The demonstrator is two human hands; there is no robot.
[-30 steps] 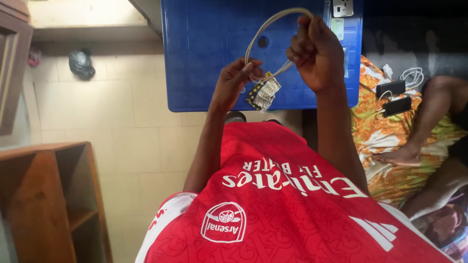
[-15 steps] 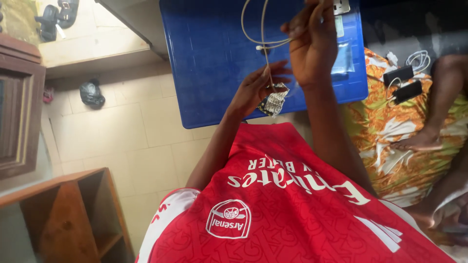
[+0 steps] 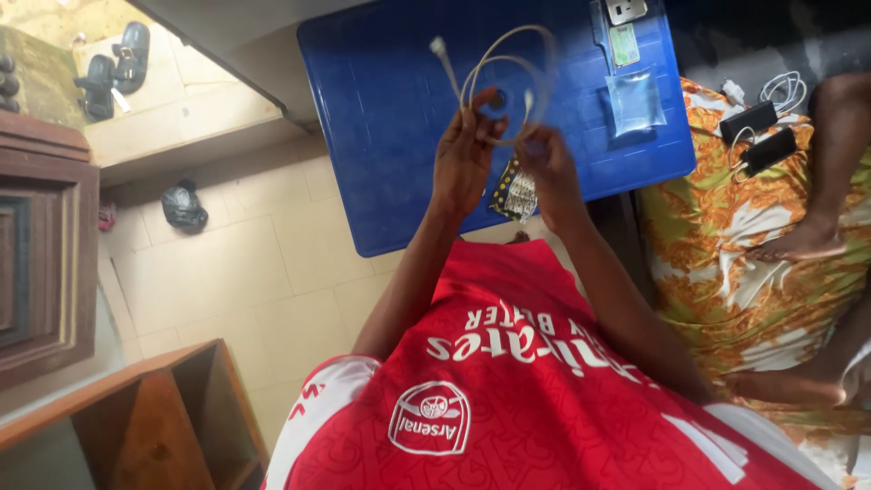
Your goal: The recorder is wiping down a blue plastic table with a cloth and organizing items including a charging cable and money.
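Left hand (image 3: pixel 464 163) pinches looped pale cable (image 3: pixel 508 68) above blue worktop (image 3: pixel 390 136); right hand (image 3: pixel 544 168) grips loop's lower side. Small patterned packet (image 3: pixel 517 192) sits beneath right hand. Best practice, judging by coil: keep loops even, plug end (image 3: pixel 439 45) free, no kinks.

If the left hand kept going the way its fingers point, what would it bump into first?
Probably the blue table. The left hand, holding the looped white cable, points up and away over it, though depth is hard to judge.
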